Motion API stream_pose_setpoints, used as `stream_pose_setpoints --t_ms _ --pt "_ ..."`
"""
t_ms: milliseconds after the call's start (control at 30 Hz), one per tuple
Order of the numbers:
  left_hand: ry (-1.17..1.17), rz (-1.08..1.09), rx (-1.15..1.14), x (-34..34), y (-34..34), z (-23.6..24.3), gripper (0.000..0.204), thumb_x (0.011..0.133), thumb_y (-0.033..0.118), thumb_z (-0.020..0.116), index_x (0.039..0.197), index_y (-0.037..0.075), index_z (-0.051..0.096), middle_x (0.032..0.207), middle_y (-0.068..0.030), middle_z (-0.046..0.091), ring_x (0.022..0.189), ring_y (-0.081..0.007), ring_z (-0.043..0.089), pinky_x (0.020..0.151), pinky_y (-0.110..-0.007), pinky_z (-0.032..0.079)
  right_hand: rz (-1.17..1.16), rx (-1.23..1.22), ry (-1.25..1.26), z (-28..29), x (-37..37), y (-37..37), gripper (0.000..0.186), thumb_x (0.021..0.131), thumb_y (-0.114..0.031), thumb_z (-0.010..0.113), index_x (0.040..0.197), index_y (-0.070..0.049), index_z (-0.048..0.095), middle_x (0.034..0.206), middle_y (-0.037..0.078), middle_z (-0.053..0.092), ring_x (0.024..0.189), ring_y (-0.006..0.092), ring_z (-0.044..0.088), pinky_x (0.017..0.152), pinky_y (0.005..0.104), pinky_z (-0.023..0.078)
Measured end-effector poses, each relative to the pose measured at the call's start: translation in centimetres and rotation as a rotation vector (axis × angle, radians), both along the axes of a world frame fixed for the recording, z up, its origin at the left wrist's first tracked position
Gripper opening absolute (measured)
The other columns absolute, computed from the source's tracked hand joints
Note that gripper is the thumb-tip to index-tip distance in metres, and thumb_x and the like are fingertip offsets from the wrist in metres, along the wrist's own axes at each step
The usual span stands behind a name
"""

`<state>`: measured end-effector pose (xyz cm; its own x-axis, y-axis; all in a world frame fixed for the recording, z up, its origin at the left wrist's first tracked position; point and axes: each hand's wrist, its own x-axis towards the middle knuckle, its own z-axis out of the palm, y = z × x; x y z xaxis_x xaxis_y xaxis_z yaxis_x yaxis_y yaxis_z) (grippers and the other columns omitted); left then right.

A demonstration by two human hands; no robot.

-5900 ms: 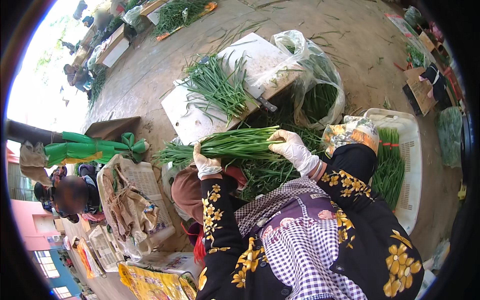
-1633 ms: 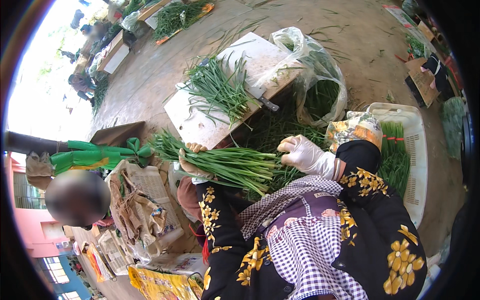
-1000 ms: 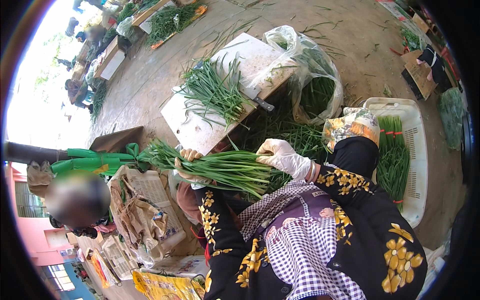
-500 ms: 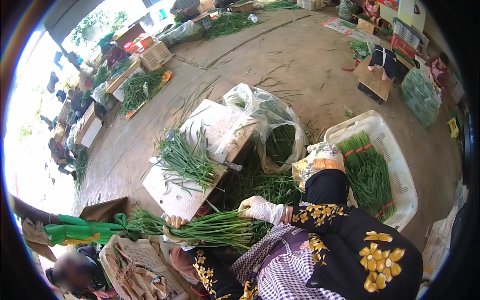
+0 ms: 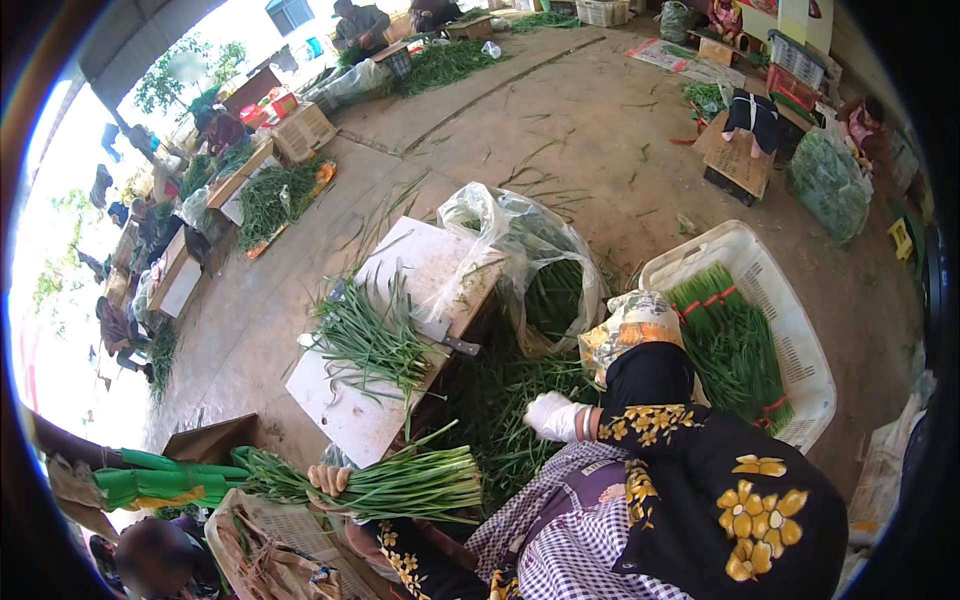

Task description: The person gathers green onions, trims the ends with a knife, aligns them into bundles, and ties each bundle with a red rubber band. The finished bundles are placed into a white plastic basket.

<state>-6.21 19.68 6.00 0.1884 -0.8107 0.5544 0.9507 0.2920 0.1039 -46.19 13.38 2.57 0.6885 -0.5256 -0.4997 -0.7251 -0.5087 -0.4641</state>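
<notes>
Bundling of green onions, seen from the head view. The left hand (image 5: pixel 330 478) has its fingers curled shut around a finished-looking bunch (image 5: pixel 395 482) of green onions, gripped near mid-length and held level just below the board (image 5: pixel 400 350); the cut ends point toward the person's lap, the leaf tips away to the left. The right hand (image 5: pixel 553 416), in a white glove, reaches down into the loose pile (image 5: pixel 500 400) of stalks just right of the board; its fingers bend loosely onto the stalks, and whether they have closed on any cannot be told.

On the board, a white slab serving as the counter, a smaller heap (image 5: pixel 368 338) of stalks lies spread and untied, with a knife (image 5: pixel 455 346) at its right edge. Right of the board stands a clear bag (image 5: pixel 530 260) partly filled with greens. Farther right, a white crate (image 5: pixel 770 300) already holds tied bundles (image 5: pixel 730 345) laid side by side, with room left in it.

Judged progress: midway. Several bundles are stowed and one bunch is gathered in hand, though no tie on it can be made out. The heap on the board and the pile beside it remain unsorted.
</notes>
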Motion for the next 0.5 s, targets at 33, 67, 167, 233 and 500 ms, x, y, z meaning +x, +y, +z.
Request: stream_pose_setpoints --t_ms 33,67,167,233,500 --pt "0.002 0.005 0.004 -0.2 0.1 0.0 0.017 0.093 0.017 0.054 0.088 0.011 0.039 0.076 0.0 0.043 0.068 -0.0123 0.045 0.073 -0.03 0.043 -0.151 0.103 -0.172 0.5 0.6 0.2 0.027 0.078 -0.027 0.064 0.09 -0.004 0.071 0.087 0.016 0.069 0.083 0.0346 0.066 0.074 0.0407 0.053" --pt "0.005 0.009 0.017 -0.3 0.2 0.1 0.017 0.093 0.017 0.054 0.088 0.011 0.039 0.076 0.0001 0.043 0.067 -0.0122 0.045 0.073 -0.03 0.043 -0.21 0.221 -0.446 1.0 1.1 0.2 0.03 0.082 -0.032 0.062 0.087 -0.004 0.071 0.083 0.014 0.069 0.081 0.0322 0.066 0.073 0.0393 0.052" --pt "0.015 0.009 0.049 -1.3 -0.4 -0.1 0.017 0.093 0.017 0.054 0.087 0.011 0.039 0.075 0.0002 0.043 0.067 -0.012 0.045 0.072 -0.029 0.043 -0.377 0.595 -0.91 0.2 4.1 0.7 0.045 0.088 -0.038 0.062 0.121 -0.007 0.062 0.108 0.008 0.068 0.096 0.0195 0.063 0.079 0.0356 0.048" --pt "0.014 0.011 0.076 -1.7 -0.6 0.0 0.017 0.093 0.017 0.053 0.087 0.011 0.039 0.074 0.0003 0.043 0.066 -0.0118 0.045 0.072 -0.029 0.043 -0.268 0.922 -0.749 1.0 4.9 0.4 0.055 0.088 -0.036 0.066 0.132 -0.005 0.054 0.115 0.005 0.064 0.1 0.0149 0.058 0.083 0.0346 0.047" --pt "0.018 0.014 0.108 -2.6 -1.5 0.1 0.016 0.093 0.016 0.053 0.086 0.011 0.04 0.072 0.0008 0.043 0.064 -0.0112 0.045 0.069 -0.028 0.043 -0.518 0.934 -0.94 0.0 4.4 1.5 0.019 0.091 -0.019 0.064 0.101 -0.003 0.067 0.073 -0.003 0.061 0.059 0.0058 0.05 0.056 0.0228 0.042"
